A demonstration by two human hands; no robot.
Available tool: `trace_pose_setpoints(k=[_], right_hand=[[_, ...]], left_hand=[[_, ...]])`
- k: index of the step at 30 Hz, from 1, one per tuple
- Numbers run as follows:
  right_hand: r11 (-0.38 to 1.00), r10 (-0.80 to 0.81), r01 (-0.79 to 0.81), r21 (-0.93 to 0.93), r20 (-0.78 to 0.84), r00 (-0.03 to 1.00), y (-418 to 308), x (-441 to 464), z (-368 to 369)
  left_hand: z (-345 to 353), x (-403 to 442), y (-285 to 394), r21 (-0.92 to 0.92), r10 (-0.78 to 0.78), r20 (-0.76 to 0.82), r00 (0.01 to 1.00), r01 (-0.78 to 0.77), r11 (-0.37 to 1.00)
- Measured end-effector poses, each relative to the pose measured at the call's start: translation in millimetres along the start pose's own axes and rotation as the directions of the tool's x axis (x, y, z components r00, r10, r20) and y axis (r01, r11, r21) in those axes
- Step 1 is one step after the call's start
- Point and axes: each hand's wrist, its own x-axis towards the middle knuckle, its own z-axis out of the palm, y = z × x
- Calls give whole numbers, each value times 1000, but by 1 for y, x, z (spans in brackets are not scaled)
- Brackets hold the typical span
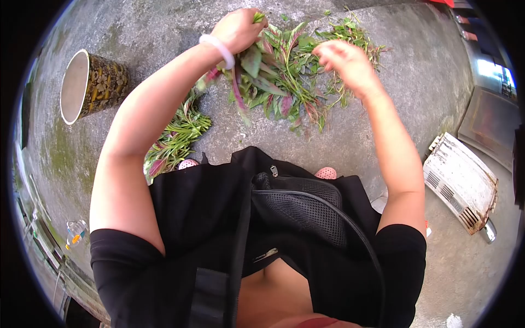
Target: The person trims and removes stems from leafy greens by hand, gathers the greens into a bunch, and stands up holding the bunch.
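Observation:
My left hand, with a pale bangle at the wrist, is closed around the stems of a bunch of leafy amaranth greens. Its green and reddish-purple leaves hang down and are slightly blurred. Right of it, a loose pile of amaranth greens lies spread on the concrete floor. My right hand is over the right side of this pile, fingers loosely bent and apart, with nothing visible in them. A second heap of greens, stems gathered to one side, lies below my left forearm.
A flower-patterned bin lies tipped on its side at the left. A rusty white vented panel is on the floor at the right, near a dark flat board. Pink shoe tips show below the greens.

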Motion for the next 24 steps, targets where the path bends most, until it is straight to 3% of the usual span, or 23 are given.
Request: trace_pose_setpoints(k=[1, 2, 3, 5, 6, 7, 9, 12, 15, 16, 17, 19, 22, 24], right_hand=[[983, -3, 38, 181, -187, 982, 18, 7, -11], [999, 50, -45, 22, -401, 915, 40, 17, -27], [932, -118, -112, -344, -581, 805, 84, 28, -39], [745, 96, -304, -593, -356, 930, 94, 10, -27], [763, 182, -255, -594, -181, 966, 87, 0, -9], [782, 266, -213, -586, 5, 964, 78, -9, 18], [712, 369, -225, -665, 82, 926, 84, -12, 58], [633, 181, -143, -761, -34, 983, 106, -12, 81], [711, 65, -16, -703, 44, 997, 105, -9, 68], [782, 33, -8, -623, 28, 999, 100, -12, 59], [903, -3, 6, -430, 8, 1000, 94, -13, 50], [996, 62, -57, -65, 84, 995, 66, -16, 25], [890, -178, 194, -413, 77, 981, 37, -25, 7], [868, -277, 290, -404, 91, 957, 27, -27, 11]], left_hand=[[-1, -4, -6, 26, 79, -14, 997, -78, 997], [-6, -12, -3, 109, 56, 70, 996, -63, 992], [-3, -17, -4, 143, 108, 63, 992, -116, 983], [8, -24, -10, 216, 218, 52, 974, -225, 950], [12, -26, -9, 193, 331, 43, 943, -332, 923], [18, -29, -8, 172, 369, 55, 928, -372, 912], [25, -29, -4, 133, 451, 65, 890, -456, 880], [27, -30, 0, 134, 522, 60, 851, -525, 840], [29, -29, -4, 106, 555, 32, 831, -555, 825], [26, -30, -5, 91, 559, 20, 829, -558, 825], [23, -31, -6, 79, 563, 8, 827, -562, 824], [19, -31, -6, 68, 576, -47, 816, -572, 817], [20, -28, 4, 75, 650, -112, 751, -646, 759], [18, -29, 16, 130, 706, -71, 705, -695, 707]])
